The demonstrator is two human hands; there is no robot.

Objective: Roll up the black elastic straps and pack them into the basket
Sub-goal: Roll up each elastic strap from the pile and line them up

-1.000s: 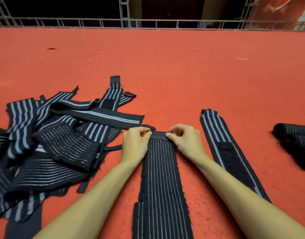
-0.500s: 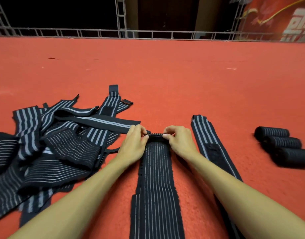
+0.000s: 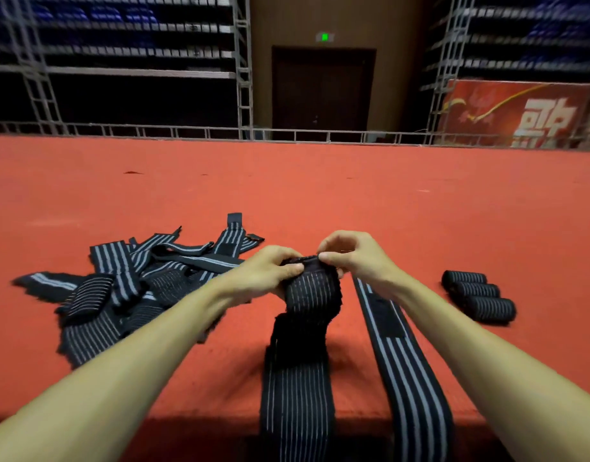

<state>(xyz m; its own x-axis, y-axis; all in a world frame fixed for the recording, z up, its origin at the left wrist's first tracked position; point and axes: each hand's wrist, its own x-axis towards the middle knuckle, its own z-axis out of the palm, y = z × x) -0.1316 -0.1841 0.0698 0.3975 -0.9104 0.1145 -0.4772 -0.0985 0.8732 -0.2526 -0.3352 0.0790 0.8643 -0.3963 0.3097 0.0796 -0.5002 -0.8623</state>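
The left hand (image 3: 270,271) and right hand (image 3: 357,258) pinch with curled fingers the raised, partly rolled far end of the striped strap (image 3: 297,388), mostly hidden between them, its tail cut off below, a tangled pile (image 3: 120,295) to its left and three blurred rolls (image 3: 477,298) to its right.

A red banner (image 3: 517,111) is showing large white characters, blurred past reading. A green sign (image 3: 324,37) is glowing illegibly.
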